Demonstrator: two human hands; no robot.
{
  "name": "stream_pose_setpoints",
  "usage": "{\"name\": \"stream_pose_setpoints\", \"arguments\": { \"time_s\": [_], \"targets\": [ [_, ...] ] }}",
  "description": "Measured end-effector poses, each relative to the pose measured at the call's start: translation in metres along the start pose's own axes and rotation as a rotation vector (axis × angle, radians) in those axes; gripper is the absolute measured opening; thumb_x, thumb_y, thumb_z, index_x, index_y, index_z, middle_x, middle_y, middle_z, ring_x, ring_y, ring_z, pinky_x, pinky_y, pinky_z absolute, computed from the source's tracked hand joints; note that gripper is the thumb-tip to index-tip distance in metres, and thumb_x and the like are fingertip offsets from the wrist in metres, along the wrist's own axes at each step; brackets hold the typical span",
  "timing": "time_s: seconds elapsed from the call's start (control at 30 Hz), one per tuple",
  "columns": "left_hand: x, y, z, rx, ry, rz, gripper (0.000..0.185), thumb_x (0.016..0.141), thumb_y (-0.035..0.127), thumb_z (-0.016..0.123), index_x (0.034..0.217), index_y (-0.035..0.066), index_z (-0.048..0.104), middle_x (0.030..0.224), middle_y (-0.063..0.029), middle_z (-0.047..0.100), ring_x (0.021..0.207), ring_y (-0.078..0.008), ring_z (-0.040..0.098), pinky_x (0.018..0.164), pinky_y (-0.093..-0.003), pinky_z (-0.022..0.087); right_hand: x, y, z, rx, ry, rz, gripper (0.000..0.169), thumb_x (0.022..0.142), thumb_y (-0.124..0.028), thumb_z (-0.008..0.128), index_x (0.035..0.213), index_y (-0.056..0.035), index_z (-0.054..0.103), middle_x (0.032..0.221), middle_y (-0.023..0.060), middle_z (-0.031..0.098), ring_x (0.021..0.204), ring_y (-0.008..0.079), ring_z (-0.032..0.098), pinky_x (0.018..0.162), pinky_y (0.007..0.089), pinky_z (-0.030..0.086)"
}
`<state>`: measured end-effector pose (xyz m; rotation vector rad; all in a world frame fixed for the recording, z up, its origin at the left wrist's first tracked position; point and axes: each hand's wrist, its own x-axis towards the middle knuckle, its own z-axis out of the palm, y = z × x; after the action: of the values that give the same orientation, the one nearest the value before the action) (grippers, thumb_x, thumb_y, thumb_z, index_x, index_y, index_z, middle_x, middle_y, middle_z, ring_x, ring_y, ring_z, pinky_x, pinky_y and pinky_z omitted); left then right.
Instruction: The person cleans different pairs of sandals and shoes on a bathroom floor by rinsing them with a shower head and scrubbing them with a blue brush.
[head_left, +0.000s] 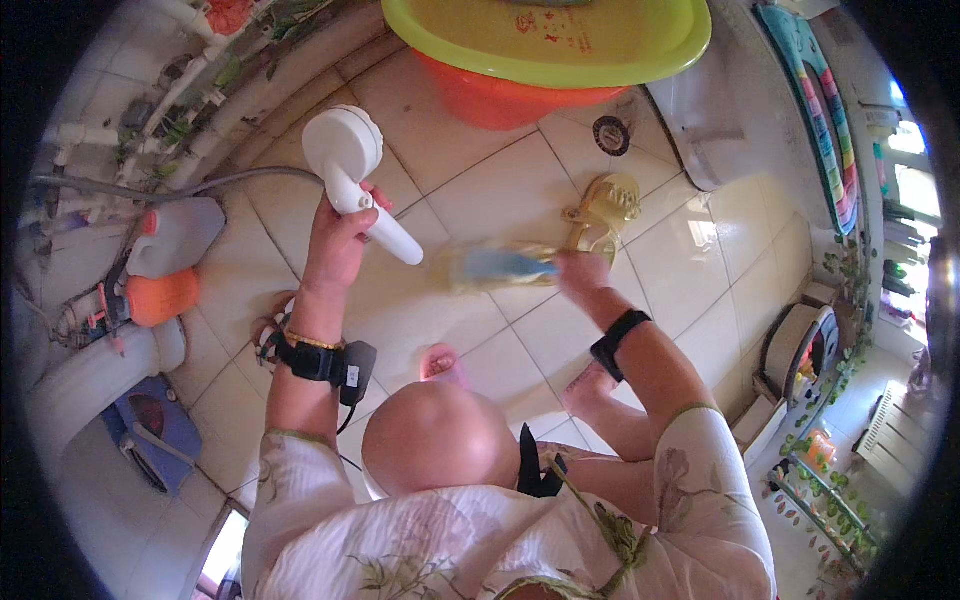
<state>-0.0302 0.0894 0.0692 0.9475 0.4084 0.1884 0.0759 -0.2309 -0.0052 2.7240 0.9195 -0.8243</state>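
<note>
My left hand grips the handle of a white shower head, raised above the tiled floor. A grey hose runs off to the left behind it. My right hand is closed around the end of a blue-handled brush, blurred by motion. A pale yellowish shape surrounds the brush; whether it is bristles or something under it I cannot tell. Just beyond the right hand, a yellow slipper lies on the floor.
A yellow-green basin sits over an orange-red basin ahead. Near them is a round floor drain. At left are a translucent jug, an orange container and a white pipe. My bent knee is close below.
</note>
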Motion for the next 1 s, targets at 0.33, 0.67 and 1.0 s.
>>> {"name": "stream_pose_setpoints", "arguments": {
  "time_s": [0.33, 0.67, 1.0],
  "targets": [
    [0.002, -0.033, 0.020, 0.258, -0.146, -0.150, 0.032, 0.069, 0.005, 0.058, 0.099, 0.007, 0.047, 0.086, -0.0016, 0.052, 0.081, -0.0099, 0.049, 0.071, -0.0245, 0.040, -0.032, 0.100, 0.033, 0.410, 0.227, 0.369, 0.035, 0.076, -0.041, 0.052, 0.089, -0.0090, 0.059, 0.075, 0.0151, 0.060, 0.071, 0.0328, 0.058, 0.061, 0.0415, 0.044],
    [0.013, -0.115, 0.079, 0.235, -0.288, -0.384, 0.031, 0.071, 0.012, 0.060, 0.098, 0.005, 0.048, 0.078, -0.0023, 0.052, 0.073, -0.0114, 0.050, 0.069, -0.0259, 0.041, -0.023, 0.003, 0.037, 1.012, -0.026, 0.235, 0.030, 0.079, -0.034, 0.049, 0.098, -0.0108, 0.055, 0.077, 0.0165, 0.058, 0.070, 0.0292, 0.058, 0.063, 0.0395, 0.044],
    [0.020, -0.129, 0.085, 0.105, -0.309, -0.540, 0.022, 0.069, 0.015, 0.055, 0.088, 0.006, 0.047, 0.069, -0.0030, 0.050, 0.064, -0.0130, 0.049, 0.060, -0.0255, 0.040, -0.018, 0.073, 0.027, 0.742, 0.516, 0.440, 0.026, 0.081, -0.030, 0.050, 0.081, -0.0038, 0.054, 0.057, 0.0110, 0.049, 0.053, 0.0216, 0.049, 0.052, 0.0345, 0.039]
  ]
}}
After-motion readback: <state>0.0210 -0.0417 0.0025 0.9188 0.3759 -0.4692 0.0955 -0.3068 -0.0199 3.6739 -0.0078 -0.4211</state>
